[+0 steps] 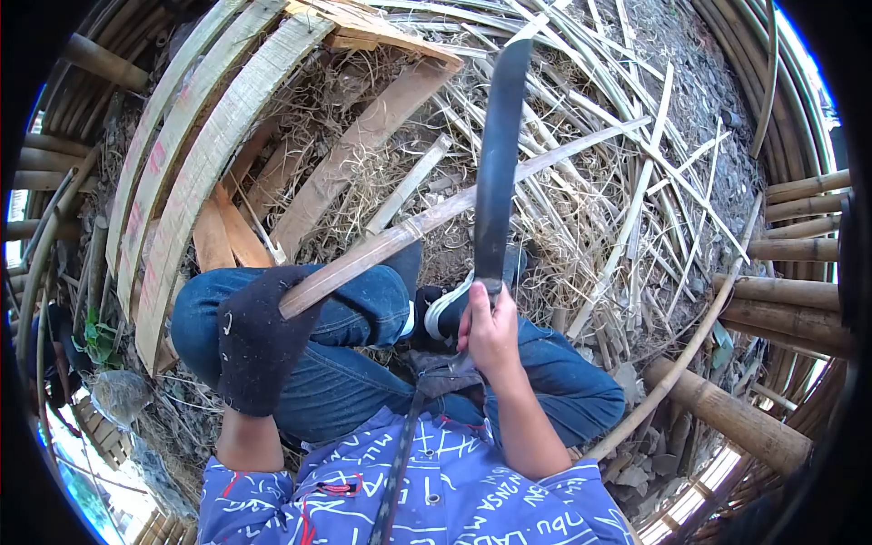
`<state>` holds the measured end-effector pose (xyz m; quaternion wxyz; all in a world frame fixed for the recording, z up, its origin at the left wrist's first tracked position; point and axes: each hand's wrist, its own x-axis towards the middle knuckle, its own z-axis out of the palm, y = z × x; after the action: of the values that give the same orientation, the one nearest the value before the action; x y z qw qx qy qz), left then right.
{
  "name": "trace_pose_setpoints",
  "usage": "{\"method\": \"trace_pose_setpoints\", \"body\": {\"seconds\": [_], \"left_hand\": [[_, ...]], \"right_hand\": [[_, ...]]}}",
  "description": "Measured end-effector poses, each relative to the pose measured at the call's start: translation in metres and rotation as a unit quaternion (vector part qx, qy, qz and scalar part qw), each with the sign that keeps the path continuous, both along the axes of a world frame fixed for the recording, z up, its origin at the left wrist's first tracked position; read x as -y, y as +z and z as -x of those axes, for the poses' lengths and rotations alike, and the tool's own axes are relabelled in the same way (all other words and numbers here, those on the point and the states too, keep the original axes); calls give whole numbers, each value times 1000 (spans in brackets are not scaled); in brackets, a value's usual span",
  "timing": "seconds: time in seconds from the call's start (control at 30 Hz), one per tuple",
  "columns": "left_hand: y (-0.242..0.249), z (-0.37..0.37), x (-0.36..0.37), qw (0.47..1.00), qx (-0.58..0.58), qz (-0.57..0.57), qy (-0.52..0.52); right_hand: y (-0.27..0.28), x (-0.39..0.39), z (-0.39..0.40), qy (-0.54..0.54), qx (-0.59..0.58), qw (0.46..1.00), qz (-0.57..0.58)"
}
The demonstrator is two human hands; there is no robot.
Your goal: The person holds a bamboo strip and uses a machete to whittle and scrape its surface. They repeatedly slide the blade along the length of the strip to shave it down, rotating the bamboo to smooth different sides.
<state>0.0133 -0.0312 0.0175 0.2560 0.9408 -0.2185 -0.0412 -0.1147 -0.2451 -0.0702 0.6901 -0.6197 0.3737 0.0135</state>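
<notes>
White letters run across your shirt (463,520), "NSA" readable at the lower right of the frame. Dead centre, your right hand (491,334) is wrapped tight round the handle of the machete (501,163), which stands near-vertical, tip at the top edge, leaning slightly right. Centre left, your left hand (265,341), black-gloved, clamps the bamboo strip (391,242), whose long axis slants to the upper right, passing behind the machete.

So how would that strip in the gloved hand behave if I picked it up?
The strip likely feels stiff, since it looks straight along its length beyond the left hand. It's probably light, being long but narrow. Its flat-looking face suggests it wouldn't roll much.
</notes>
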Motion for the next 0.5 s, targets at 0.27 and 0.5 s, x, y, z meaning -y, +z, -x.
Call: {"method": "trace_pose_setpoints", "body": {"seconds": [0.27, 0.5], "left_hand": [[-3, 0, -4, 1000, 2, -17, -9], [2, 0, 0, 1000, 8, -11, -4]], "right_hand": [[-9, 40, 11, 53, 4, 997, 64], [-11, 42, -1, -4, -6, 999, 54]]}}
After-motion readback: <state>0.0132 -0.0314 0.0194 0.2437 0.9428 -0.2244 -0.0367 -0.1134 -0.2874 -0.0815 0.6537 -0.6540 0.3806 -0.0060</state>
